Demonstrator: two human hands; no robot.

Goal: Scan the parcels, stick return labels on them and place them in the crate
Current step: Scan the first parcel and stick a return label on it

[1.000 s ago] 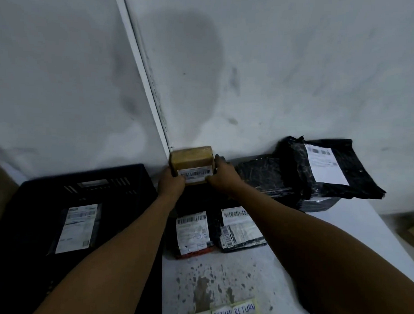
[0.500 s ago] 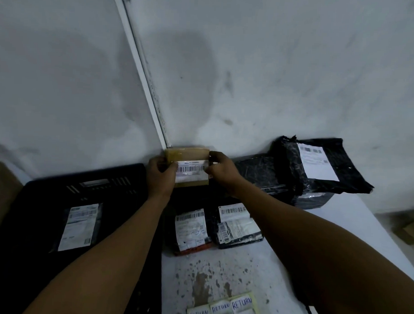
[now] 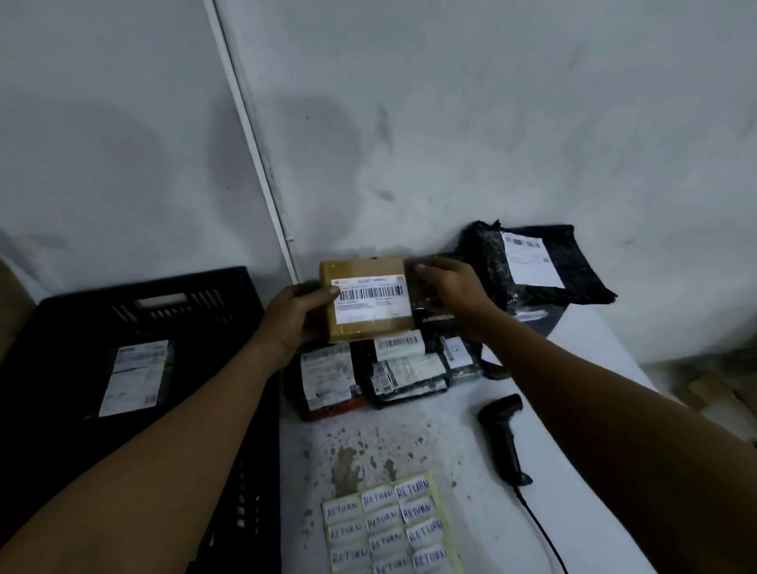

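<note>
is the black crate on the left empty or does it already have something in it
Not empty. One dark parcel with a white shipping label lies flat on the floor of the crate; nothing else is visible inside.

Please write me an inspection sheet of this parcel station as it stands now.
Surface: white table, dark stains near its middle.
Job's things: brown parcel held up, barcode label facing the camera; black crate at left holding one labelled parcel; more parcels stacked by the wall; RETURN labels; scanner lying on the table.
Clutter: nothing seen.
Hands: left hand grips the brown parcel; right hand at its right edge, grip unclear.
Cables: scanner cable trails to the near edge.
Surroundings: stained white wall.
</note>
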